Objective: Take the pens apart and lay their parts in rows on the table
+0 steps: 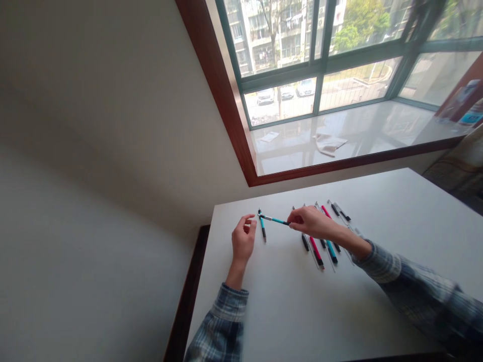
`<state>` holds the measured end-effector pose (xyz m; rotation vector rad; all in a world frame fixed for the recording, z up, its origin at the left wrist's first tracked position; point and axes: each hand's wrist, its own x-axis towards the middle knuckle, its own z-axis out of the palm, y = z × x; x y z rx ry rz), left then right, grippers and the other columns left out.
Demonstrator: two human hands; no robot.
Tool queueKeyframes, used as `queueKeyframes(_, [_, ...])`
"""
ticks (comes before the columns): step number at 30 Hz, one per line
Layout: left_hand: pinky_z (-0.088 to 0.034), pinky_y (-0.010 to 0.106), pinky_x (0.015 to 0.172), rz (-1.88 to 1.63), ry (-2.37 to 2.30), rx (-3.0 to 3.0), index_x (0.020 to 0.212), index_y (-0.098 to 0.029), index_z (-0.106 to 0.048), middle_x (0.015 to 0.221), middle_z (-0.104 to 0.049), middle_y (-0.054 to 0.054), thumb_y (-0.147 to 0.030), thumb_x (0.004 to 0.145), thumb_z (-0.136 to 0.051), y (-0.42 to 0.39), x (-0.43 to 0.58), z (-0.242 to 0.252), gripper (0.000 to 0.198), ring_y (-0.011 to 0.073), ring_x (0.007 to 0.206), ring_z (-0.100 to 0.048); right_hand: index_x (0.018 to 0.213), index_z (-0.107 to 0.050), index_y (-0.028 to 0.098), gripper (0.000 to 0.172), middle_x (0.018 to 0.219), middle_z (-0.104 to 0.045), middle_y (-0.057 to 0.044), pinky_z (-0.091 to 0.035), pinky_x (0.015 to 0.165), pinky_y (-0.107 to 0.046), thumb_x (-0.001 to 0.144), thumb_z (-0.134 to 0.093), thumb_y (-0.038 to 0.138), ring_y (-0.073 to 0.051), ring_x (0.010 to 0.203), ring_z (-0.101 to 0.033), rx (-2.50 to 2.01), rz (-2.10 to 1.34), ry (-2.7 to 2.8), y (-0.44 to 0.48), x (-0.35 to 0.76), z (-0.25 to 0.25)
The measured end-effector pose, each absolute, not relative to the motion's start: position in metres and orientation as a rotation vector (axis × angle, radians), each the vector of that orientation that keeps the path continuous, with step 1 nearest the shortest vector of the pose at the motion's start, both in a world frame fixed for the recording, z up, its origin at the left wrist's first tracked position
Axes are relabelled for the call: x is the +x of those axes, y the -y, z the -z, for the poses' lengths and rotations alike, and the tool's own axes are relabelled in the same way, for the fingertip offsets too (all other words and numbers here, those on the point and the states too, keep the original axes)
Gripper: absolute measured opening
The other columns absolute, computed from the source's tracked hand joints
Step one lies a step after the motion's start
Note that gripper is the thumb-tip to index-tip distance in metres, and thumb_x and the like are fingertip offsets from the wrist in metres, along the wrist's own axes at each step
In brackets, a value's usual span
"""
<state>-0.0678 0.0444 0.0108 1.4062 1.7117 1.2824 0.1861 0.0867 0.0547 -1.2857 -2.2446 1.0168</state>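
My right hand (308, 221) pinches a teal and black pen (278, 220) by its dark end, above the white table (287, 306). The pen's silver end points left, towards my left hand (243, 240). That hand has its fingers loosely curled and apart, with nothing between them. Just right of it lies another teal and black pen (263, 229), crossed in the view by the tip of the held one. Under and around my right forearm lie several pens and thin pale rods, among them a red and black pen (316, 250) and a teal piece (331, 250). My hand and arm hide some of them.
A dark reddish wooden frame (226, 100) edges the window beyond the table. On the glossy sill lie a crumpled cloth or paper (329, 143) and a small white sheet (269, 137). A bottle with a blue label (471, 116) stands far right. A plain wall (113, 176) rises on the left.
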Motion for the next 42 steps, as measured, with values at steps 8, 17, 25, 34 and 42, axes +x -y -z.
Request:
queueKeyframes(8, [-0.046, 0.031, 0.08, -0.991, -1.898, 1.756, 0.119, -0.028, -0.07, 0.097, -0.074, 0.002, -0.029, 0.086, -0.071, -0.039, -0.057, 0.001, 0.033, 0.0199, 0.08, -0.065, 0.11, -0.074, 0.02, 0.023, 0.09, -0.079, -0.006, -0.05, 0.073, -0.028, 0.09, -0.063, 0.023, -0.02, 0.079, -0.071, -1.423, -0.958, 2.131, -0.087, 0.171, -0.042])
queueKeyframes(17, [-0.047, 0.033, 0.085, -1.012, -1.85, 1.832, 0.116, -0.028, -0.073, 0.099, -0.074, 0.003, -0.024, 0.085, -0.069, -0.032, -0.057, 0.002, 0.032, 0.0228, 0.089, -0.067, 0.128, -0.063, 0.018, 0.038, 0.089, -0.078, -0.006, -0.044, 0.075, -0.027, 0.09, -0.062, 0.019, -0.022, 0.087, -0.072, -1.507, -0.877, 2.124, -0.065, 0.13, -0.019])
queueKeyframes(25, [-0.047, 0.032, 0.08, -0.974, -1.869, 1.812, 0.116, -0.026, -0.074, 0.099, -0.077, 0.004, -0.03, 0.09, -0.064, -0.02, -0.056, -0.006, 0.028, 0.0206, 0.078, -0.067, 0.129, -0.06, 0.017, 0.034, 0.099, -0.078, -0.012, -0.044, 0.08, -0.03, 0.097, -0.06, 0.027, -0.027, 0.098, -0.073, -1.544, -0.817, 2.107, -0.042, 0.102, -0.015])
queueKeyframes(34, [-0.048, 0.029, 0.076, -0.976, -1.867, 1.844, 0.114, -0.026, -0.074, 0.098, -0.077, 0.004, -0.026, 0.09, -0.064, -0.009, -0.055, -0.004, 0.026, 0.0195, 0.08, -0.07, 0.123, -0.065, 0.015, 0.028, 0.103, -0.077, -0.014, -0.045, 0.081, -0.03, 0.098, -0.056, 0.026, -0.027, 0.1, -0.072, -1.519, -0.717, 2.152, -0.021, 0.1, -0.015])
queueKeyframes(42, [-0.048, 0.026, 0.073, -0.951, -1.907, 1.847, 0.116, -0.024, -0.073, 0.095, -0.077, 0.002, -0.026, 0.091, -0.06, 0.0, -0.053, 0.0, 0.028, 0.0162, 0.073, -0.068, 0.122, -0.067, 0.016, 0.029, 0.113, -0.071, -0.013, -0.045, 0.084, -0.029, 0.096, -0.057, 0.024, -0.024, 0.1, -0.07, -1.47, -0.594, 2.191, -0.005, 0.104, -0.002])
